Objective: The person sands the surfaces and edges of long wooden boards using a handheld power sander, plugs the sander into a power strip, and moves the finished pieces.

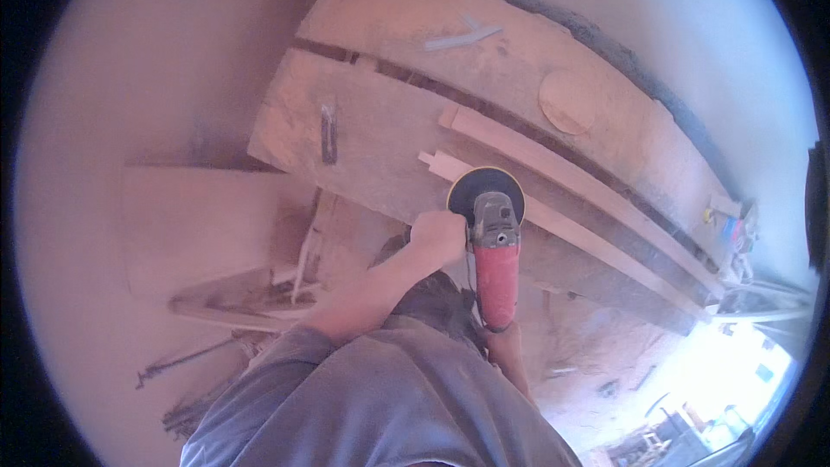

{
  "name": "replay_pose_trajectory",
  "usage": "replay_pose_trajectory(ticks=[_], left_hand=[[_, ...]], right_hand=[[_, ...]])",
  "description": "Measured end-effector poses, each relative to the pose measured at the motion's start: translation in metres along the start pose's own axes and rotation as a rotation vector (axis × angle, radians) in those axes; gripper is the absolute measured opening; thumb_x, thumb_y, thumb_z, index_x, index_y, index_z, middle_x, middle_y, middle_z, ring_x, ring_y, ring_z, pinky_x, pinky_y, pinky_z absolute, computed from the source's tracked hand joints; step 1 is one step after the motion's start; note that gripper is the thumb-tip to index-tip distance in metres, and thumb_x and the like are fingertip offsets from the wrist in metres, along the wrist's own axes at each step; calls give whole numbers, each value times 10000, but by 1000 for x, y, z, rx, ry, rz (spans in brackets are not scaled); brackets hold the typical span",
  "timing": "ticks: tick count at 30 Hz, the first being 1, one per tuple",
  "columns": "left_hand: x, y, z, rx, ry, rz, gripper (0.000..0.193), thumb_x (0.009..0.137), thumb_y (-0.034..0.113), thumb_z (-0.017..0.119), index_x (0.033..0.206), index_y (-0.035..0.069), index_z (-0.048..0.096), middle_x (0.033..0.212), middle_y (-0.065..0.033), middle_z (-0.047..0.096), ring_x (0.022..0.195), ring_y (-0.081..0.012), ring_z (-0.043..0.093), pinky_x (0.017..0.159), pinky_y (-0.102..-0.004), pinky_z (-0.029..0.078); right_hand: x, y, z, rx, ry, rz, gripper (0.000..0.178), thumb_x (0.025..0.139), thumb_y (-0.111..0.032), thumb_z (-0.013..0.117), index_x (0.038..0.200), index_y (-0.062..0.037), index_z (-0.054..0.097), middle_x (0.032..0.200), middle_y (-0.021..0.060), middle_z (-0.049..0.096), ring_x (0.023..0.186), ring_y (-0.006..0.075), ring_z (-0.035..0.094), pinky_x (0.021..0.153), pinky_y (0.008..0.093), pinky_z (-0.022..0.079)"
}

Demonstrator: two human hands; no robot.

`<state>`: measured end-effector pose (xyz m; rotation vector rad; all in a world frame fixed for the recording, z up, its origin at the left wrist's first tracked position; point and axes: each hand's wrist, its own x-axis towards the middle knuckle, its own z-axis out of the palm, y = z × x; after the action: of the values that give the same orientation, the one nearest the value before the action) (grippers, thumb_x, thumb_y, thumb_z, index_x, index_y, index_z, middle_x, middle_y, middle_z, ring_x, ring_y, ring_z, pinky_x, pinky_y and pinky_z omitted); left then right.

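Note:
A red and dark grey angle grinder [497,272] is held over the workbench with a round, yellow-edged sanding disc [484,182] at its far end. The disc covers part of a narrow wooden strip [571,227] with a stepped left end. My left hand [439,235] is closed at the left side of the grinder's head, seemingly round a side handle that the fist hides. At the tool's rear end is my right hand [500,337]; the body covers most of its fingers. Beyond the strip lies a second, longer wooden piece [519,147], roughly parallel.
The dusty workbench [372,121] has a long gap across it. On it lie a dark narrow tool [328,134], a pale angled piece [464,37] and a round wooden disc [566,102]. Clamps [186,365] and wood pieces lie at lower left. Bright light enters at lower right.

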<state>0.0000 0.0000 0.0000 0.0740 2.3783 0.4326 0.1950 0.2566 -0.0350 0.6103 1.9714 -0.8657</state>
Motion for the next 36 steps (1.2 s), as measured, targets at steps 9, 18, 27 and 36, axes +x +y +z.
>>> replay_pose_trajectory(ticks=[9, 18, 27, 36], left_hand=[[-21, -92, -61, 29, 113, -264, 297, 789, 254, 682, 969, 47, 798, 983, -219, 760, 984, -399, 740, 851, -496, 594], [28, -152, -298, 497, 374, -30, 313, 779, 167, 717, 1057, 27, 750, 1016, -209, 750, 1031, -369, 723, 904, -490, 569], [13, -123, -334, 171, 918, 698, 154, 901, 52, 671, 1053, 37, 693, 1076, -156, 694, 1039, -338, 656, 942, -438, 515], [19, -152, -166, -24, 373, 611, 283, 815, 43, 717, 1094, 20, 678, 1122, -153, 696, 1099, -352, 638, 984, -444, 492]], right_hand=[[-9, -116, 39, 18, 214, -413, 437, 816, -198, 717, 1203, -13, 634, 1049, 249, 711, 1017, 459, 682, 861, 502, 532], [54, -333, 137, 333, 357, -502, 510, 797, -173, 764, 1247, -16, 584, 1036, 244, 703, 976, 414, 706, 846, 488, 552], [202, -571, 163, 1418, -707, -592, 258, 892, -142, 709, 1110, -6, 692, 886, 128, 741, 725, 241, 713, 724, 411, 587], [161, -510, 285, 468, -66, -627, 323, 887, -193, 701, 1169, -35, 693, 947, 161, 746, 814, 312, 715, 772, 452, 581]])
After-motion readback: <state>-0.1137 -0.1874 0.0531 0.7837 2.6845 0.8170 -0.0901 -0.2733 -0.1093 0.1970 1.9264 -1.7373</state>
